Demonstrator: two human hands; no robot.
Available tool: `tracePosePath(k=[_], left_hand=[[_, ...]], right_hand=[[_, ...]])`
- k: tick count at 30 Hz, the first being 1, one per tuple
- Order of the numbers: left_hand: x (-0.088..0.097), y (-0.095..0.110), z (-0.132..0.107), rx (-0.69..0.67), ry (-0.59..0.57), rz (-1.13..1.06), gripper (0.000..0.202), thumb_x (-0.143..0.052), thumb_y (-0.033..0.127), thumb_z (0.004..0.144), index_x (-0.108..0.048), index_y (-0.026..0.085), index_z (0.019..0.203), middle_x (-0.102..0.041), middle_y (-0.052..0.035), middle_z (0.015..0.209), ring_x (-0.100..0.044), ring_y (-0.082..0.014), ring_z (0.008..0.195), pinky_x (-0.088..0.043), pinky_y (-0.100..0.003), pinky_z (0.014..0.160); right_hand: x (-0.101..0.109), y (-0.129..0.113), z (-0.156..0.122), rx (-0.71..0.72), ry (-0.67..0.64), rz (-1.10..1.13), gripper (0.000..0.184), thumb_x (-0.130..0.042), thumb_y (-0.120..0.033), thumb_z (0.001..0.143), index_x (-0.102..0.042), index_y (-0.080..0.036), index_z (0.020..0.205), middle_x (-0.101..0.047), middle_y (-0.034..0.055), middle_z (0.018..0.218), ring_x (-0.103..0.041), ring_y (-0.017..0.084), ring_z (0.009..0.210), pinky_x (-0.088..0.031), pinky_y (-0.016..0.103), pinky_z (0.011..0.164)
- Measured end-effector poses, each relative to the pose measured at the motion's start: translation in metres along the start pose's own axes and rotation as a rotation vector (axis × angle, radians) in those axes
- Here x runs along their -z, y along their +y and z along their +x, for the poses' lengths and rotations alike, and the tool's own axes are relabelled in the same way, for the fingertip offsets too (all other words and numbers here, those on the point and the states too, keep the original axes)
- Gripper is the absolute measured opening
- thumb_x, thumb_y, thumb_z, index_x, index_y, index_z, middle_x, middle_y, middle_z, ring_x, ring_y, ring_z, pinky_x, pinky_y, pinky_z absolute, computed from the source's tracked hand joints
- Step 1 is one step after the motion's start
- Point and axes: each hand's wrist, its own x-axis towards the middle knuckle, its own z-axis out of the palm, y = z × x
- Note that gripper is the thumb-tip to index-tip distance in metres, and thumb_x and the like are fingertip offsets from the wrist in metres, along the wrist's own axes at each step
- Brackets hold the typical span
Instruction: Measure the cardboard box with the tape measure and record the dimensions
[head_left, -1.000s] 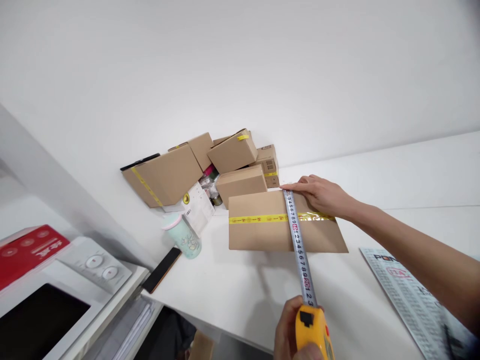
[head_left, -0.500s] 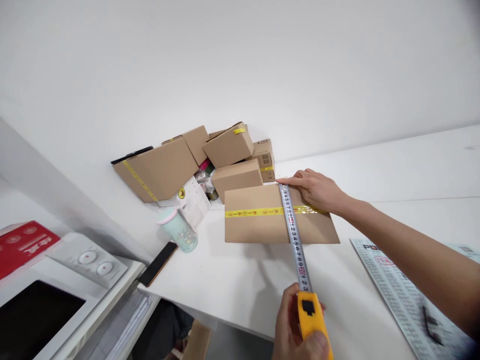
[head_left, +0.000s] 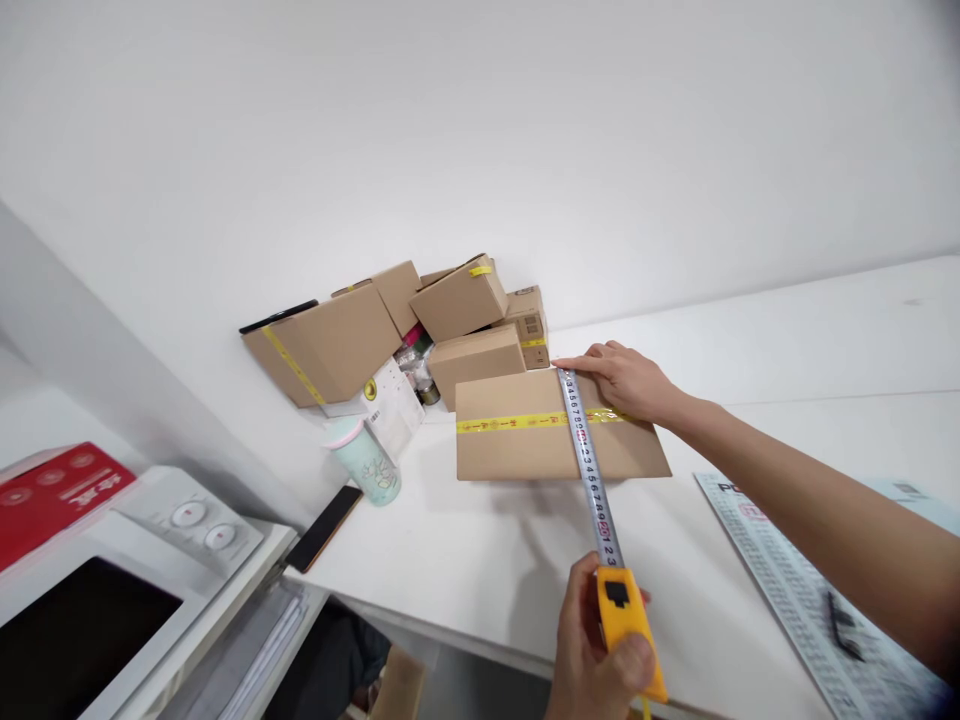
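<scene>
A flat cardboard box with a yellow tape band lies on the white table. A steel measuring tape blade runs across the box from its far edge to the near side. My right hand presses the blade's end down on the far edge of the box, fingers pinched on it. My left hand grips the yellow tape measure case near the table's front edge.
Several cardboard boxes are piled against the wall behind. A mint cup and a black phone sit to the left. A printed sheet lies at the right. A white appliance stands at the lower left.
The box with the tape on it sits slightly higher in view now. My left hand with the yellow case has shifted a little along the table's front edge.
</scene>
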Motion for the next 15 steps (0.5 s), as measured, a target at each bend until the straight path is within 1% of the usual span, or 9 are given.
tracePosePath(k=[3, 8, 10, 12, 14, 15], left_hand=[[-0.001, 0.001, 0.002, -0.003, -0.007, -0.007, 0.081, -0.085, 0.066, 0.062, -0.062, 0.022, 0.126, -0.066, -0.0077, 0.104, -0.053, -0.0151, 0.078, -0.045, -0.029, 0.071], [-0.005, 0.006, 0.003, 0.002, -0.009, -0.051, 0.081, -0.087, 0.065, 0.061, -0.063, 0.021, 0.124, -0.068, -0.0080, 0.103, -0.056, -0.0155, 0.078, -0.044, -0.027, 0.069], [-0.005, 0.011, -0.003, 0.027, -0.023, -0.081, 0.081, -0.087, 0.065, 0.061, -0.063, 0.022, 0.125, -0.068, -0.0083, 0.103, -0.057, -0.0154, 0.076, -0.046, -0.028, 0.069], [-0.004, 0.018, -0.013, 0.042, -0.012, -0.111, 0.082, -0.088, 0.065, 0.060, -0.063, 0.024, 0.127, -0.069, -0.0085, 0.105, -0.059, -0.0152, 0.072, -0.048, -0.028, 0.066], [-0.002, 0.026, -0.025, 0.012, 0.038, -0.124, 0.086, -0.090, 0.064, 0.056, -0.064, 0.025, 0.127, -0.070, -0.0088, 0.105, -0.059, -0.0151, 0.070, -0.048, -0.027, 0.062], [-0.001, 0.031, -0.031, 0.010, 0.072, -0.120, 0.081, -0.090, 0.063, 0.057, -0.066, 0.025, 0.124, -0.071, -0.0087, 0.103, -0.059, -0.0147, 0.068, -0.048, -0.026, 0.061]], right_hand=[[-0.001, 0.001, 0.001, 0.005, 0.009, 0.001, 0.062, -0.038, -0.007, 0.090, -0.066, -0.035, 0.138, -0.066, 0.0092, 0.100, -0.057, 0.027, 0.094, -0.045, 0.038, 0.077], [-0.003, 0.002, 0.002, 0.028, 0.042, -0.027, 0.059, -0.037, -0.008, 0.092, -0.067, -0.035, 0.135, -0.066, 0.0081, 0.096, -0.057, 0.026, 0.090, -0.044, 0.036, 0.074], [-0.004, 0.000, 0.000, 0.027, 0.069, -0.055, 0.059, -0.035, -0.009, 0.094, -0.064, -0.033, 0.139, -0.067, 0.0083, 0.094, -0.058, 0.026, 0.088, -0.043, 0.037, 0.072], [-0.004, -0.005, -0.005, 0.036, 0.117, -0.083, 0.058, -0.034, -0.010, 0.095, -0.058, -0.030, 0.144, -0.069, 0.0086, 0.094, -0.058, 0.027, 0.088, -0.043, 0.037, 0.073], [-0.003, -0.012, -0.018, 0.069, 0.173, -0.109, 0.055, -0.033, -0.009, 0.095, -0.059, -0.025, 0.141, -0.070, 0.0100, 0.099, -0.058, 0.028, 0.092, -0.043, 0.039, 0.076], [-0.004, -0.017, -0.027, 0.093, 0.199, -0.124, 0.052, -0.033, -0.009, 0.095, -0.061, -0.024, 0.137, -0.070, 0.0110, 0.102, -0.057, 0.029, 0.094, -0.043, 0.040, 0.077]])
